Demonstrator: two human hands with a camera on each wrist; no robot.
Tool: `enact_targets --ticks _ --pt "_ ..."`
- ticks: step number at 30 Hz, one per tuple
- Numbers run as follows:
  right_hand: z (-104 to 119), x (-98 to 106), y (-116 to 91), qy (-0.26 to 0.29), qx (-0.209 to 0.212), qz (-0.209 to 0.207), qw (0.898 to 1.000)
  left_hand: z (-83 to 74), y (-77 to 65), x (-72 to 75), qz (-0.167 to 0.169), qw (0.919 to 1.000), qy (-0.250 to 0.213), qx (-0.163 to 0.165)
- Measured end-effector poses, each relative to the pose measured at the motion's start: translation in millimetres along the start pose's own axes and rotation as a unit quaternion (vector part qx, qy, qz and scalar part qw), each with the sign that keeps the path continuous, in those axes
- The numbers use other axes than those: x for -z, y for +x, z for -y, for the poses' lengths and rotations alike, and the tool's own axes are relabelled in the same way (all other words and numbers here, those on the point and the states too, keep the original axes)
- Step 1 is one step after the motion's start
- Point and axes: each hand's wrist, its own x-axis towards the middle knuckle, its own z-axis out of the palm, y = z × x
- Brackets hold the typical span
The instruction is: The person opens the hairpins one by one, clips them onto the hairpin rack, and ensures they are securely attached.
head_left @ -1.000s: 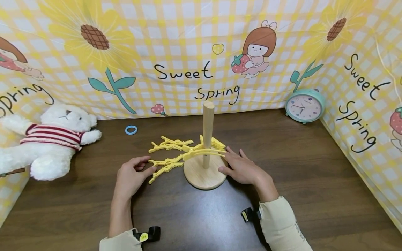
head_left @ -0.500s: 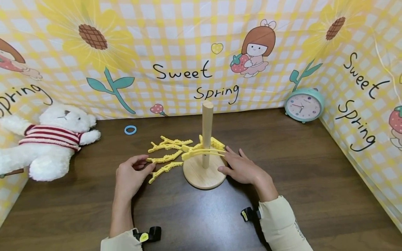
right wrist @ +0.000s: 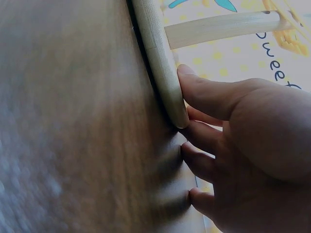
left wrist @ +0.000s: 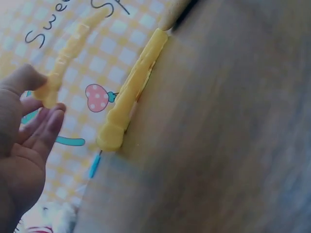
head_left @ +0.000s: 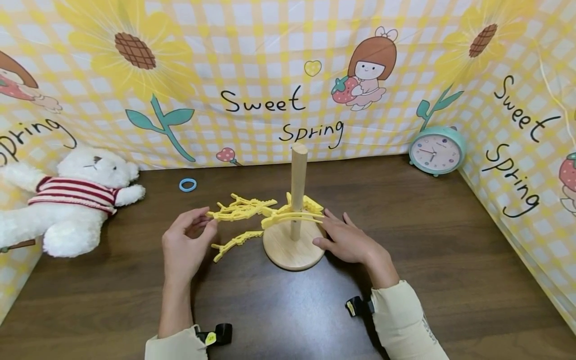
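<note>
In the head view, my left hand (head_left: 186, 245) pinches a yellow hair clip (left wrist: 63, 63) by its forked end between thumb and fingers. The clip is raised, overlapping other yellow hair clips behind it. Below it, a separate yellow hair clip (head_left: 238, 244) lies on the table, its tip reaching the round base. A wooden stand (head_left: 292, 257) with an upright post carries more yellow clips (head_left: 274, 220) around the post, one with long curved prongs. My right hand (head_left: 351, 240) holds the base's right rim, thumb on top and fingers at the edge, as the right wrist view shows.
A white teddy bear (head_left: 85, 225) in a striped top lies at the left, and a blue ring (head_left: 187, 185) is at the back. A mint alarm clock (head_left: 436, 151) stands back right. Patterned cloth (head_left: 252, 55) walls the dark wooden table (head_left: 450, 260).
My left hand has lifted one yellow hair clip off its place beside the near clip and moved it slightly away, over the farther clips. The right hand has stayed at the base.
</note>
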Motion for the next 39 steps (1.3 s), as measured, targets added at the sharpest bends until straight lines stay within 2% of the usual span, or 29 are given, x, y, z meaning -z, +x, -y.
enact_targets --ticks 8,15,22,27,32,35,39 --pt "0 0 0 0.002 -0.002 0.001 1.000 -14.6 4.5 -2.1 -0.051 0.9959 -0.072 -0.022" --pt "1 0 -1 0.004 -0.004 0.002 1.000 -33.3 7.3 -3.6 -0.070 0.9845 -0.151 -0.054" --pt "1 0 -1 0.004 -0.004 0.001 1.000 -51.7 6.8 -4.8 -0.034 0.9677 -0.235 -0.084" --pt "1 0 -1 0.003 -0.005 0.002 1.000 -56.0 4.0 -7.4 -0.004 0.9531 -0.285 -0.101" --pt "0 0 0 0.005 -0.007 0.002 1.000 -56.6 3.3 -9.6 0.020 0.9430 -0.311 -0.118" --pt "0 0 1 0.007 -0.008 0.002 1.000 -56.5 3.6 -11.7 0.029 0.9425 -0.309 -0.124" --pt "1 0 1 0.005 -0.009 0.002 1.000 -57.3 3.9 -15.5 0.025 0.9501 -0.281 -0.134"
